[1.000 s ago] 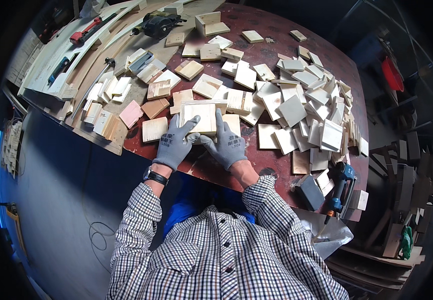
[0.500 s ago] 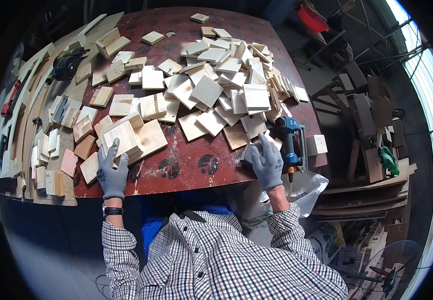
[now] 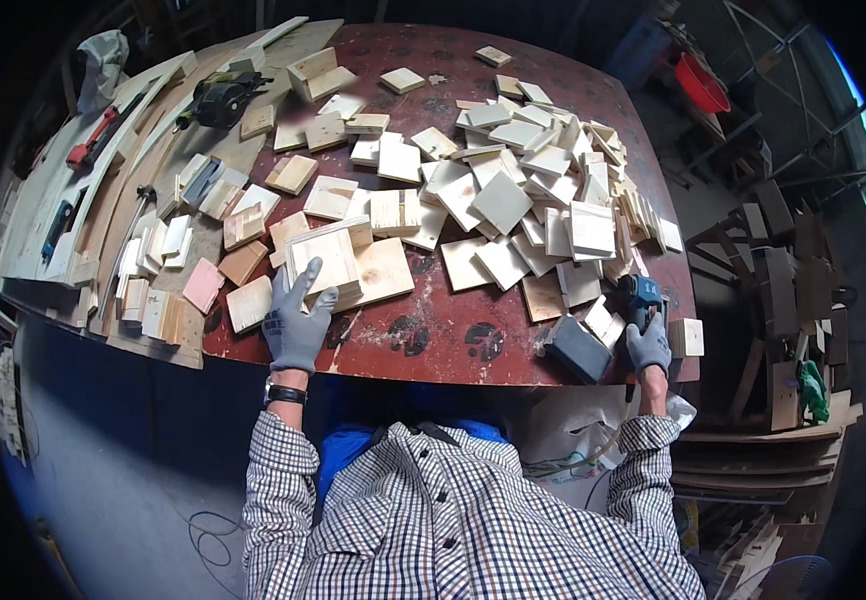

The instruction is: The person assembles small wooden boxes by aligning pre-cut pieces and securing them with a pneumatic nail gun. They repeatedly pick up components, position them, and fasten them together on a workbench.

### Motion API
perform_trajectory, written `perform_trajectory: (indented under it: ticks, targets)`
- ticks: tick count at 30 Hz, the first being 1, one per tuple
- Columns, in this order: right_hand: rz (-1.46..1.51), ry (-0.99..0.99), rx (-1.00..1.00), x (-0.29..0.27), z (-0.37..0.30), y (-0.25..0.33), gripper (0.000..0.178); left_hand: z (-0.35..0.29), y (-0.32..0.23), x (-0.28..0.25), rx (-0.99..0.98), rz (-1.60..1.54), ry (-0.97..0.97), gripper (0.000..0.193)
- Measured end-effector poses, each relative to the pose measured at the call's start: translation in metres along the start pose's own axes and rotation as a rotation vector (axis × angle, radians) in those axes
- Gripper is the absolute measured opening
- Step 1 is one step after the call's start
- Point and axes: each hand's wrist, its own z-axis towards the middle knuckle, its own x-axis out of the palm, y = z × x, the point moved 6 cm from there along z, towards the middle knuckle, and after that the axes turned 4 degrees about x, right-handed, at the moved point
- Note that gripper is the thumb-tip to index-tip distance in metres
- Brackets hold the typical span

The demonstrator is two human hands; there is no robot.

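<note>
My left hand (image 3: 298, 322), in a grey glove, rests at the near left edge of a small stack of pale wooden blocks (image 3: 325, 256). Its fingers are stretched out over the wood, with the thumb apart. The stack sits against a flat square board (image 3: 385, 270). At the right front of the table, my gloved right hand (image 3: 648, 346) is closed round the handle of a blue air nail gun (image 3: 641, 291). The gun's lower part is partly hidden by the hand. Just left of it lies a dark grey box (image 3: 579, 349), tilted beside small wood pieces.
A big heap of square wooden pieces (image 3: 503, 203) covers the middle and right of the red table (image 3: 408, 345). On the left boards lie a black power tool (image 3: 223, 98), a red-handled tool (image 3: 93, 140) and several upright wood offcuts (image 3: 158, 312). One block (image 3: 687, 337) stands right of the gun.
My right hand has moved right, from beside the dark box onto the nail gun, and has closed round it. My left hand stays at the block stack. The whole view has shifted.
</note>
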Motion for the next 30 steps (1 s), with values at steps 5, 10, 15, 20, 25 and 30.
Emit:
perform_trajectory:
  ticks: [5,10,15,20,25,30]
  targets:
    - [0.119,0.183,0.034,0.02,0.022,0.02,0.095,-0.004,0.007,-0.004,-0.118,-0.035,0.032,0.051]
    - [0.245,0.046,-0.085,0.036,0.055,0.004,0.089,-0.007,0.011,-0.002,-0.067,-0.061,-0.032,0.051]
    - [0.204,0.031,-0.019,0.014,0.034,-0.015,0.076,-0.005,0.013,-0.001,-0.071,-0.017,-0.019,0.052]
    - [0.515,-0.283,-0.137,-0.104,-0.047,-0.012,0.045,-0.004,0.01,-0.004,-0.074,0.008,0.021,0.051]
    - [1.183,-0.033,-0.387,-0.201,-0.124,0.023,0.015,-0.002,0.011,-0.007,-0.03,-0.039,0.013,0.052]
    - [1.544,0.548,-0.601,-0.205,-0.169,0.129,0.031,0.0,0.019,0.0,-0.005,-0.05,-0.018,0.05]
